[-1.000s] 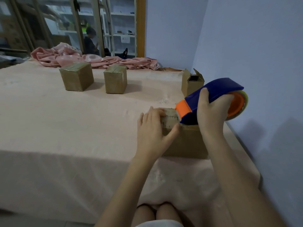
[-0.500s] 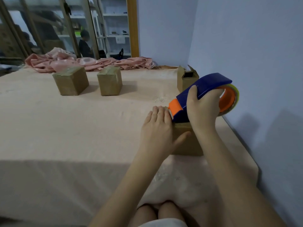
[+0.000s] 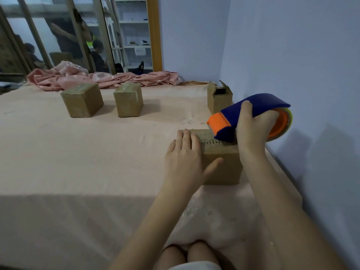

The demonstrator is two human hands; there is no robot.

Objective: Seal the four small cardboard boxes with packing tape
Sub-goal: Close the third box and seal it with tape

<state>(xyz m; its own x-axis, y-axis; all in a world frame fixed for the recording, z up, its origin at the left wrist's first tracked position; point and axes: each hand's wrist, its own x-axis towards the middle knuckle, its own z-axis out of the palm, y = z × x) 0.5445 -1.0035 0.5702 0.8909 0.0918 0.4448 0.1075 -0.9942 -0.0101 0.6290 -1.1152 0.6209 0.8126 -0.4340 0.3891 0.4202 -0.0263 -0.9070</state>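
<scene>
Nearby, right hand (image 3: 251, 129) grips the tape dispenser (image 3: 251, 112) over the box (image 3: 222, 164), left hand (image 3: 183, 160) flat; open box (image 3: 219, 100) behind.

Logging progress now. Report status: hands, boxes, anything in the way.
Left hand flat on near box; right hand grips tape dispenser on its top. Far box open. Nothing in the way.
</scene>
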